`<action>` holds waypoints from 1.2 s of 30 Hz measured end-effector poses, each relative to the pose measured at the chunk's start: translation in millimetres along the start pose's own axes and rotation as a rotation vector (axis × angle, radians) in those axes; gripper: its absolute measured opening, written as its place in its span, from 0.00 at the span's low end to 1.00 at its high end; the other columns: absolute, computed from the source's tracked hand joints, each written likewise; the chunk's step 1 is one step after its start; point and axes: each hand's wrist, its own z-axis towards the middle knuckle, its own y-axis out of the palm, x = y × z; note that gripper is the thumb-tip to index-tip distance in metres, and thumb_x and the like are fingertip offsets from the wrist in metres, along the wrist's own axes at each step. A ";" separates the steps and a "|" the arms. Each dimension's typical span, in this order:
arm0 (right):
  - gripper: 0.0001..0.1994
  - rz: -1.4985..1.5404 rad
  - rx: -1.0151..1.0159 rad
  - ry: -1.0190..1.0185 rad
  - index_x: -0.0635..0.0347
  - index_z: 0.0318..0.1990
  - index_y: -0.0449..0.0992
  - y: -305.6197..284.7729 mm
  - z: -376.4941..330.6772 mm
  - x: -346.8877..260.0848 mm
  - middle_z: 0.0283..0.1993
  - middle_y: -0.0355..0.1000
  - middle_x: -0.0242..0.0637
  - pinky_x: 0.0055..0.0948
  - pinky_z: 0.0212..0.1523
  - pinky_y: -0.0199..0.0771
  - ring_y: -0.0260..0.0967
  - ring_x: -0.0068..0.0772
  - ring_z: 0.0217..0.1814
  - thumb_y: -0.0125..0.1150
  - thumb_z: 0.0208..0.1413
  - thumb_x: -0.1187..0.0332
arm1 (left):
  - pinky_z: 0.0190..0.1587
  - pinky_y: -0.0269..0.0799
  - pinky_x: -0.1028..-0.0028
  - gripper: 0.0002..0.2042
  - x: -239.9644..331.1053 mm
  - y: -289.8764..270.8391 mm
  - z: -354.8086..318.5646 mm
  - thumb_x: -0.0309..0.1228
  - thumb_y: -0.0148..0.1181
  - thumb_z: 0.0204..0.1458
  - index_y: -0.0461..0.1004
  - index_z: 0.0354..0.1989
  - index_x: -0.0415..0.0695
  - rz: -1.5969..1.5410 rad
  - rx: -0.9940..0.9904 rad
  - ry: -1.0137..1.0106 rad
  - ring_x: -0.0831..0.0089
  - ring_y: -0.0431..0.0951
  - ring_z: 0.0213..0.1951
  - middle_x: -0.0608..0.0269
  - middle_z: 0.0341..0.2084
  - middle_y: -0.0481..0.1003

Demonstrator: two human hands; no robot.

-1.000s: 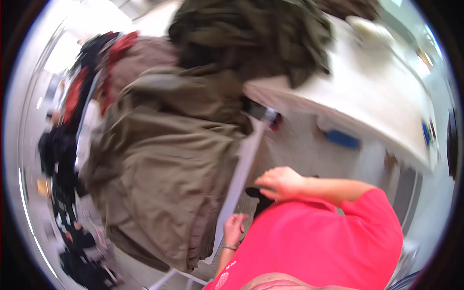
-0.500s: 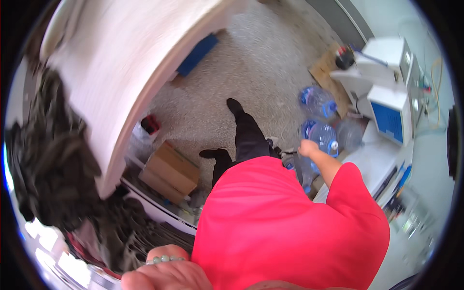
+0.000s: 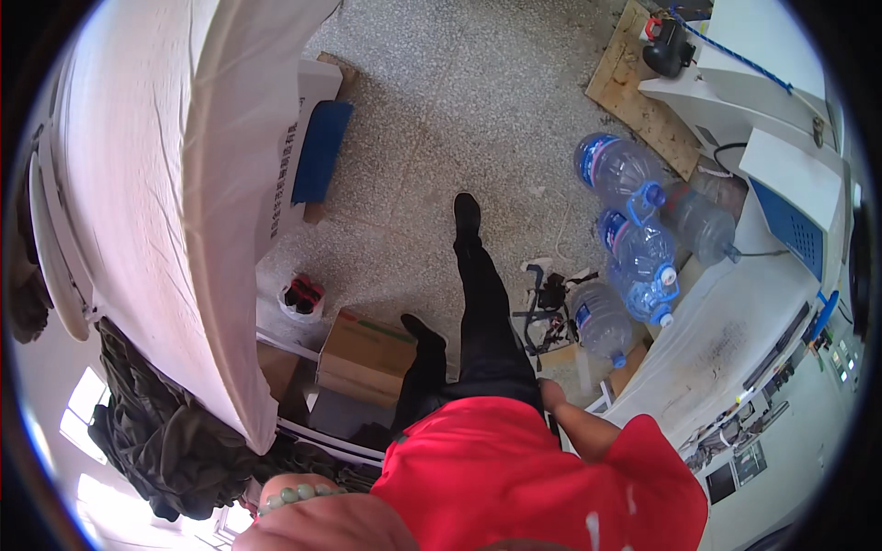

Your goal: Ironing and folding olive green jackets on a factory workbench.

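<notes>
My left hand (image 3: pixel 292 480), a beaded bracelet (image 3: pixel 299 493) at its wrist, is at the lower left beside a heap of dark olive cloth (image 3: pixel 165 427). My forearm hides most of its fingers, so I cannot tell whether it holds the cloth. My right hand (image 3: pixel 552 395) hangs low beside my right thigh, close to a clear plastic water jug (image 3: pixel 602 321) but apart from it. Its fingers are too small and turned away to read. My black-trousered legs stand one foot ahead of the other.
A white-covered work surface (image 3: pixel 138 184) curves along the left, with a cardboard box (image 3: pixel 367 354) below it. Several large water jugs (image 3: pixel 634 248) stand on the right, by a white machine (image 3: pixel 795 197) on a white table (image 3: pixel 717 349). Black straps (image 3: pixel 551 294) lie on the floor.
My view has swung, bringing the jugs and machine more fully into sight. My right hand has dropped from out in front of the jugs to beside my thigh. My left hand stays by the cloth.
</notes>
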 end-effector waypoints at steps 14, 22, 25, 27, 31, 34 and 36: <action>0.13 0.308 0.238 -0.056 0.58 0.41 0.83 -48.2 39.6 -89.8 0.39 0.80 0.49 0.42 0.46 0.77 0.78 0.52 0.46 0.56 0.59 0.61 | 0.60 0.67 0.44 0.17 1.0 22.3 76.5 0.41 0.55 0.65 0.64 0.44 0.38 -0.285 -0.092 0.060 0.73 0.72 0.26 0.02 0.56 0.56; 0.14 0.397 0.212 -0.040 0.59 0.41 0.83 -67.0 26.6 -104.8 0.36 0.80 0.48 0.41 0.41 0.78 0.80 0.47 0.39 0.55 0.59 0.60 | 0.48 0.78 0.57 0.17 -31.1 46.3 75.2 0.40 0.57 0.64 0.66 0.46 0.36 -0.303 -0.079 0.240 0.74 0.75 0.26 0.26 0.47 0.71; 0.15 0.547 0.166 0.049 0.61 0.40 0.83 -73.3 21.6 -110.1 0.31 0.80 0.44 0.37 0.34 0.78 0.80 0.39 0.31 0.55 0.60 0.60 | 0.44 0.82 0.62 0.17 -38.6 42.6 78.5 0.40 0.57 0.64 0.67 0.46 0.36 -0.294 -0.069 0.333 0.72 0.79 0.29 0.35 0.44 0.77; 0.15 0.585 0.207 0.032 0.61 0.39 0.83 -68.8 21.9 -110.9 0.28 0.80 0.43 0.34 0.30 0.77 0.79 0.36 0.26 0.54 0.59 0.60 | 0.43 0.79 0.66 0.20 -34.8 16.7 84.2 0.33 0.58 0.63 0.64 0.58 0.33 0.417 0.166 0.242 0.68 0.82 0.33 0.42 0.38 0.79; 0.15 0.490 0.259 -0.045 0.61 0.39 0.83 -62.4 20.1 -104.0 0.27 0.80 0.43 0.35 0.30 0.77 0.79 0.37 0.26 0.55 0.59 0.61 | 0.53 0.72 0.73 0.35 -83.9 -100.9 95.5 0.22 0.63 0.55 0.55 0.71 0.35 0.811 0.689 -0.187 0.67 0.79 0.53 0.49 0.40 0.81; 0.15 0.469 0.237 -0.057 0.63 0.43 0.83 -74.1 23.9 -112.9 0.36 0.81 0.45 0.37 0.36 0.79 0.80 0.38 0.32 0.58 0.59 0.60 | 0.63 0.64 0.70 0.37 -114.8 -176.3 65.8 0.18 0.60 0.53 0.53 0.73 0.37 0.741 0.824 -0.164 0.60 0.72 0.63 0.43 0.49 0.78; 0.15 0.464 0.246 -0.072 0.62 0.42 0.83 -80.0 23.6 -114.0 0.35 0.81 0.44 0.36 0.35 0.79 0.80 0.37 0.31 0.59 0.59 0.60 | 0.67 0.58 0.67 0.38 -123.3 -181.1 56.1 0.17 0.59 0.53 0.52 0.74 0.38 0.828 0.834 -0.050 0.57 0.67 0.67 0.43 0.54 0.76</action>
